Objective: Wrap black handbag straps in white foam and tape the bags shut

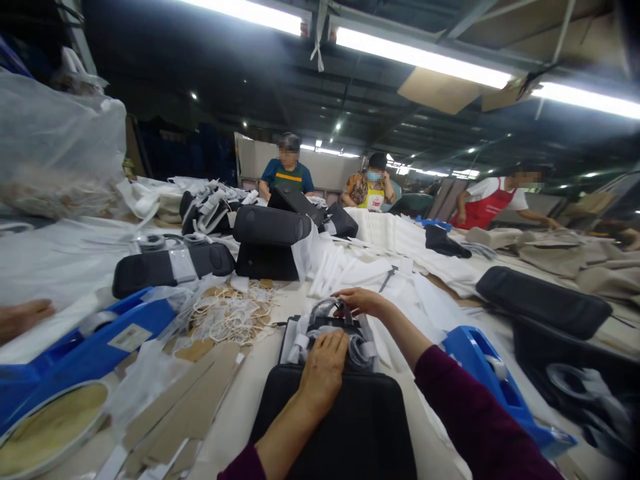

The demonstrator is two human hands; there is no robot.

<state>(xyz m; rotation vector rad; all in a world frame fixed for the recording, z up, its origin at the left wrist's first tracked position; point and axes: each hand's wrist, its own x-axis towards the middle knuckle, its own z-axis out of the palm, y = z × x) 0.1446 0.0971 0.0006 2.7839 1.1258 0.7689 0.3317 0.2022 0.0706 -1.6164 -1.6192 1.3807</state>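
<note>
In front of me lies a black bag (357,427), its flat front panel toward me. A grey strap (361,351), coiled and partly wrapped in white material, rests on its upper part. My left hand (326,365) bends over this strap with the fingers together, pressing on it. Farther up, my right hand (359,301) has its fingers closed at the bag's handle (323,308), which is wrapped in pale covering. The fingertips' exact hold is partly hidden.
Blue tape dispensers (473,347) stand on both sides. At left are a round tub (55,427), cardboard strips (185,400) and tangled cords (233,310). More black bags (543,300) lie around. Several people work across the table; another person's hand (25,319) enters at left.
</note>
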